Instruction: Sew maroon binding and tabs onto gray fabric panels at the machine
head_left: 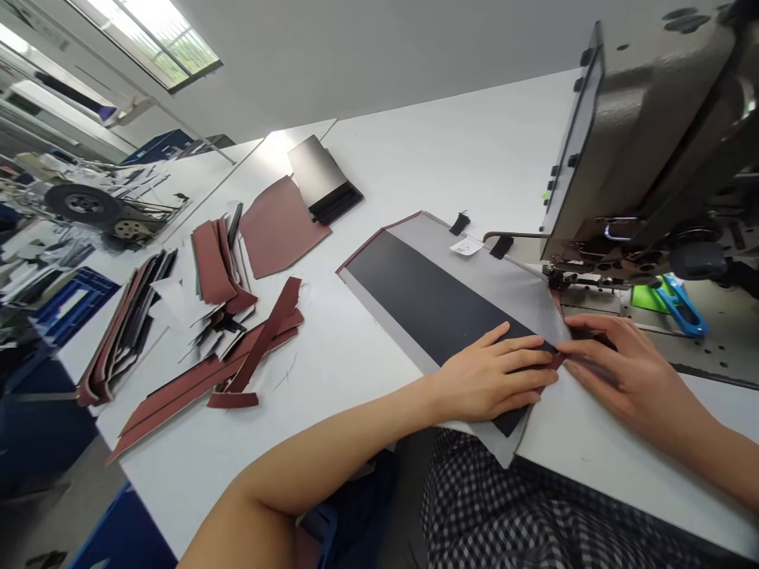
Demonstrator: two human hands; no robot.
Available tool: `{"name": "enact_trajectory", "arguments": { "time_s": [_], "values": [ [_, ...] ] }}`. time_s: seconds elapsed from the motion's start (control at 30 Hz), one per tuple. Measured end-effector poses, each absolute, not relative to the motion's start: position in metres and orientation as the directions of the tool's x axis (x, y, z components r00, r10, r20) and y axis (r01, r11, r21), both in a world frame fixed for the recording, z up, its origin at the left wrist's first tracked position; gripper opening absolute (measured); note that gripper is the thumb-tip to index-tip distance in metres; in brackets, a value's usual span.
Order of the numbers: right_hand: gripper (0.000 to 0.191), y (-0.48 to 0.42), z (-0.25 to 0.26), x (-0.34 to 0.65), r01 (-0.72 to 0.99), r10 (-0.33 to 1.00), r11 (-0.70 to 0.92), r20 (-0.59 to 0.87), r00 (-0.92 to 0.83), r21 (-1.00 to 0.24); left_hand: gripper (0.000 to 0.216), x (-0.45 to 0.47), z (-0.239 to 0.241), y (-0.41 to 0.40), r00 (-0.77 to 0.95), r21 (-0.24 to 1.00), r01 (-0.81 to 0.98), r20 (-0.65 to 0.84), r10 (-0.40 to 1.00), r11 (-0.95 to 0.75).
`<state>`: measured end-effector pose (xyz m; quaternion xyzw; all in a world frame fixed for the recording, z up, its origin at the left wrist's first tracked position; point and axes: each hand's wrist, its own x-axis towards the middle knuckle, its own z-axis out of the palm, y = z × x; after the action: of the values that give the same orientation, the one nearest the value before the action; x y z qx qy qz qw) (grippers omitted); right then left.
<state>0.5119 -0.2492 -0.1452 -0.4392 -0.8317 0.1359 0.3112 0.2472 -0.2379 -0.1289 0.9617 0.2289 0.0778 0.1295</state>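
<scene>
A grey fabric panel (504,273) with a dark stiff strip (439,292) along it and maroon edging lies on the white table. Its far right edge runs under the presser area of a sewing machine (640,174). My left hand (489,375) rests flat on the panel's near end, fingers stretched over the dark strip. At the panel's right edge, just in front of the machine, my right hand (628,367) pinches the maroon edging between thumb and fingers. Two black tabs and a white label (466,246) show on the panel's far side.
Maroon strips (213,375) and stacked pieces (127,324) lie on the table's left. Behind them are a maroon sheet (281,225) and black pieces (323,178). Blue thread snips (681,304) rest on the machine bed. A blue crate (74,304) stands far left.
</scene>
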Motion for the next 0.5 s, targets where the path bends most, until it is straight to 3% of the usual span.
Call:
{"name": "enact_trajectory", "arguments": {
  "time_s": [0.2, 0.5],
  "values": [
    [0.02, -0.2468, -0.1497, 0.5179, 0.655, 0.81, 0.584, 0.395, -0.433, -0.48, 0.045, 0.2485, -0.1265, -0.2416, 0.825, 0.24, 0.523, 0.101, 0.556, -0.818],
    [0.018, -0.2476, -0.146, 0.5156, 0.647, 0.789, 0.611, 0.42, -0.449, -0.456, 0.044, 0.248, -0.1278, -0.2427, 0.84, 0.188, 0.511, 0.096, 0.533, -0.839]
  ]
}}
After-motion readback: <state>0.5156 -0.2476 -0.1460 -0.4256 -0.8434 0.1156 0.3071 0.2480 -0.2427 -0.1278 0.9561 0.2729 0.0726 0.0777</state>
